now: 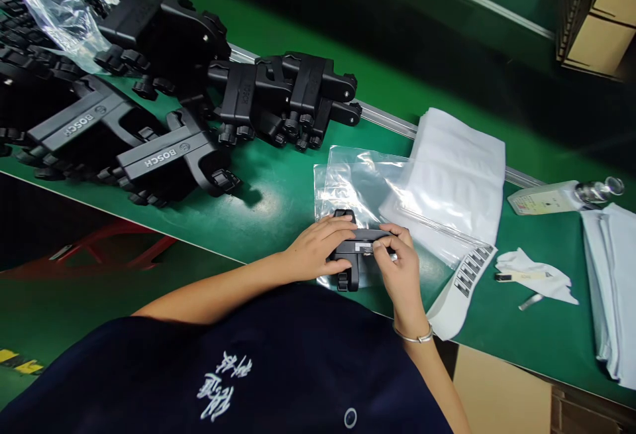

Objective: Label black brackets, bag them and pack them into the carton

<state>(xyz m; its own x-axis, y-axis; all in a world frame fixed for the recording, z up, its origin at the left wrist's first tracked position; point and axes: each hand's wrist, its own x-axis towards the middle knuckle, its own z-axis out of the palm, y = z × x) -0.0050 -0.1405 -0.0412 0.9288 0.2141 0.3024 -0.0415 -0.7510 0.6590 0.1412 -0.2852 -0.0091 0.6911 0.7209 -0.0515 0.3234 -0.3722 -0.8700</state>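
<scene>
A black plastic bracket (pixel 352 267) with a knob lies in front of me on clear plastic bags (pixel 360 179). My left hand (pixel 318 243) is closed around its left part, thumb below and fingers across the top. A small white printed label (pixel 363 246) sits on the bracket's flat face. At the label's right end, my right hand (pixel 399 258) pinches with thumb and forefinger, the other fingers curled behind the bracket. Its fingertips cover part of the label. Right of that hand a strip of labels (pixel 462 288) curls over the table edge.
Several similar black brackets marked BOSCH (pixel 166 159) crowd the left of the green table (pixel 268 209). A stack of white bags (pixel 460 169) lies behind my right hand. Farther right are a bottle (pixel 546 197), a crumpled white cloth (pixel 541 273), a cutter (pixel 524 276) and folded white sheets (pixel 613 288).
</scene>
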